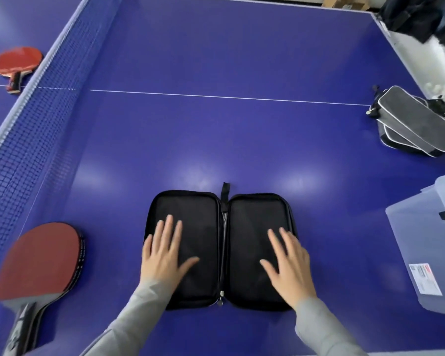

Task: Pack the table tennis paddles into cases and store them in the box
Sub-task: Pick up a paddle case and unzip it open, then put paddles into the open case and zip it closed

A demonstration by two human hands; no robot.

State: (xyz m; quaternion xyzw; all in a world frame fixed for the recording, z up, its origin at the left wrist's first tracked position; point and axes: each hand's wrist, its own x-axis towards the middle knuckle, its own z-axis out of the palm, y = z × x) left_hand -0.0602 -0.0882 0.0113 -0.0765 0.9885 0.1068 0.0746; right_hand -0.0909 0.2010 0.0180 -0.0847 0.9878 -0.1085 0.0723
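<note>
A black paddle case (pixel 220 250) lies unzipped and spread flat like an open book on the blue surface (pixel 229 140), its two halves side by side with the zipper spine and a small black loop between them. The left hand (pixel 162 253) rests flat on the left half of the case, fingers straight and spread. The right hand (pixel 288 260) rests flat on the right half in the same way, fingers splayed. Both hands hold nothing; they only press on the lining. Grey sleeves cover both forearms.

Left of the case, apart from it, lies a stack of paddles (pixel 40 263) with red rubber facing up, handles pointing toward the person. Small print runs along the black edge tape of the stack, too blurred to read. Farther left of the case and beyond the net (pixel 36 119), a single red paddle (pixel 17 64) lies on the other half of the surface.

Right of the case, at the surface's edge, stands a translucent plastic box (pixel 427 242) carrying a white label with a red mark; its writing is too small to read. Beyond the box, far right of the case, two grey zipped cases (pixel 414 122) with white piping lie stacked crosswise.
</note>
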